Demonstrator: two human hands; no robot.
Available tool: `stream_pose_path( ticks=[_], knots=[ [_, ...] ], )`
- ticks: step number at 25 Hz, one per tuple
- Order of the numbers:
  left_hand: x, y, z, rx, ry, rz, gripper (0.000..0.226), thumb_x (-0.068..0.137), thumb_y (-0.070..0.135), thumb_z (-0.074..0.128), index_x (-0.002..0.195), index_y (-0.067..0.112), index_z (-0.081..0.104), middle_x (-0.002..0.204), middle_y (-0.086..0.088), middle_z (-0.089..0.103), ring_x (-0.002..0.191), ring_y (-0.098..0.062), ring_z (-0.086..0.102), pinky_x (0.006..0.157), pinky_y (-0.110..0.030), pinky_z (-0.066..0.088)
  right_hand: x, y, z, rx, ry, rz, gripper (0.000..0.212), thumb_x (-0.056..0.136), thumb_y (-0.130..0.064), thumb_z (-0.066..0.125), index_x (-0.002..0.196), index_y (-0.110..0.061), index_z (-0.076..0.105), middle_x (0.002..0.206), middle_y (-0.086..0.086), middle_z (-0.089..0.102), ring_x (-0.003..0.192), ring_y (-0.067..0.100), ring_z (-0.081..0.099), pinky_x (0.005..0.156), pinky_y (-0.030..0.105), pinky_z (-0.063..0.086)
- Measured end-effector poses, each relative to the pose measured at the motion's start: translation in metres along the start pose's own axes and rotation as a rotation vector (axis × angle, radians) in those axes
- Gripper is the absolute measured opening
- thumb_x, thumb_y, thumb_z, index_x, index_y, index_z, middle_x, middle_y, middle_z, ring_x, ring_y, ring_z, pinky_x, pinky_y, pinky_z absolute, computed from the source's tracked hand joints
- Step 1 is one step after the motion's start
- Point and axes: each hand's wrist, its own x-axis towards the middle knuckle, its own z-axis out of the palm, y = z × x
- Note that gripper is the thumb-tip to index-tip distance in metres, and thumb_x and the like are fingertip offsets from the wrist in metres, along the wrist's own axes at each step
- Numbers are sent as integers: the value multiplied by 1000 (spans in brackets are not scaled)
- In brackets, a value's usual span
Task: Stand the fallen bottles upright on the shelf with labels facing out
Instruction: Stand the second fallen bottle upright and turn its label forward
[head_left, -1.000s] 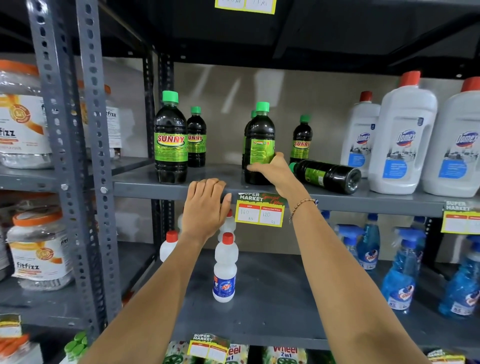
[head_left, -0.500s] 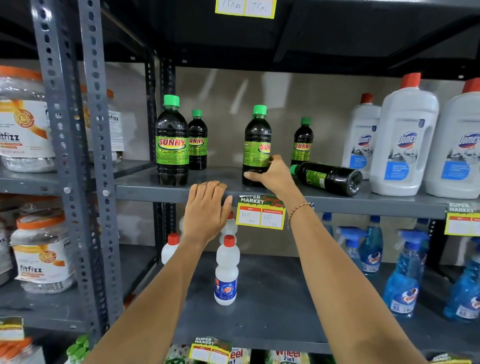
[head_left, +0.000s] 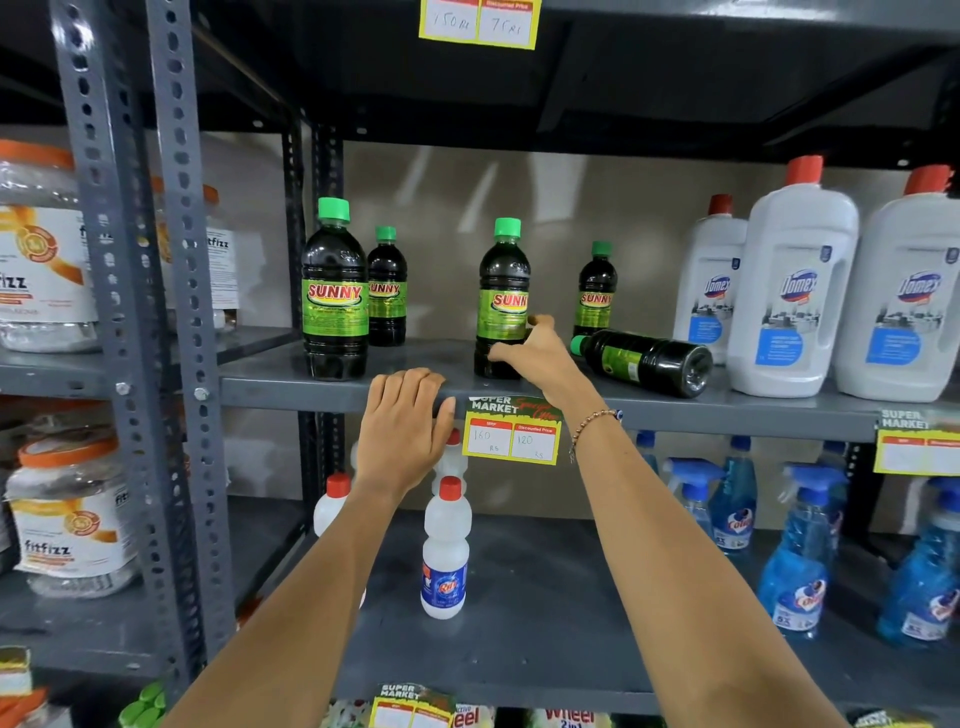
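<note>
Green-capped bottles: four upright w/ labels out; middle bottle (head_left: 503, 301) label slightly off-centre, right hand (head_left: 540, 353) fingers wrapped round its base. Fallen bottle (head_left: 644, 361) not yet stood up. Left hand (head_left: 405, 431) fingers together, flat on shelf edge (head_left: 291, 387).

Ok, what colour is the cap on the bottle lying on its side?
Green. The fallen bottle has a green cap, clearest in the head view.

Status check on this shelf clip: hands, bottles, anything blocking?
Right hand on upright Sunny bottle, label not yet square. Left hand flat on shelf edge. Fallen bottle on its side. Nothing blocking.
</note>
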Motion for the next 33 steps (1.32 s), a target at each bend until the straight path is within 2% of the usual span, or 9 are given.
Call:
stream_pose_path(
  ticks=[5,8,11,16,24,27,29,31,33],
  knots=[
    [0,0,1,-6,12,1,35,96,35,37,105,9,58,105,-9,64,96,-28,58,93,-36,32,1,5,3,-58,88,-44,83,68,-24,86,132,-5,38,128,8,56,118,22,55,88,27,40],
    [0,-1,2,-10,11,1,34,95,35,38,105,10,58,105,-8,64,97,-28,58,94,-36,32,6,5,2,-4,54,-27,90,67,-25,86,136,-6,31,123,5,54,114,19,53,87,27,40],
    [0,-2,4,-12,14,3,34,95,36,37,106,10,58,106,-8,64,97,-27,58,94,-36,32,8,6,2,5,-22,1,78,69,-16,82,131,-7,35,115,5,59,105,19,57,82,28,41],
    [-1,-3,4,-30,24,25,34,95,36,37,106,11,57,106,-8,64,97,-27,58,93,-36,32,12,8,3,-29,-31,14,68,64,-22,84,121,-10,51,113,5,65,103,21,62,85,32,50],
    [3,1,-2,-38,10,0,34,97,34,35,98,9,59,96,-7,62,87,-28,56,86,-37,37,9,4,-1,-25,-59,52,78,57,-28,85,124,-11,49,114,2,65,108,20,62,93,36,50],
    [31,10,-20,-37,-121,-127,42,98,36,30,88,9,61,85,-6,63,82,-28,57,75,-39,40,6,0,-9,77,-140,120,89,65,-21,83,138,-8,34,127,4,58,118,19,55,105,39,42],
    [59,12,-23,-145,-303,-205,34,97,37,40,104,10,60,101,-8,66,97,-28,58,78,-39,43,5,1,-16,172,-156,162,94,71,-21,79,147,-9,25,142,9,49,129,23,48,112,44,36],
    [86,17,-26,-435,-545,-332,53,93,38,53,136,9,40,130,-12,56,121,-29,50,93,-40,43,3,2,-20,232,-137,162,74,86,-15,68,147,-3,27,146,11,45,134,26,45,113,44,34],
    [102,25,-25,-730,-730,-468,76,91,35,61,147,5,20,145,-14,43,134,-29,40,101,-36,37,2,4,-20,255,-90,167,50,94,-5,57,140,3,40,140,15,52,130,28,49,110,42,39]
  ],
)
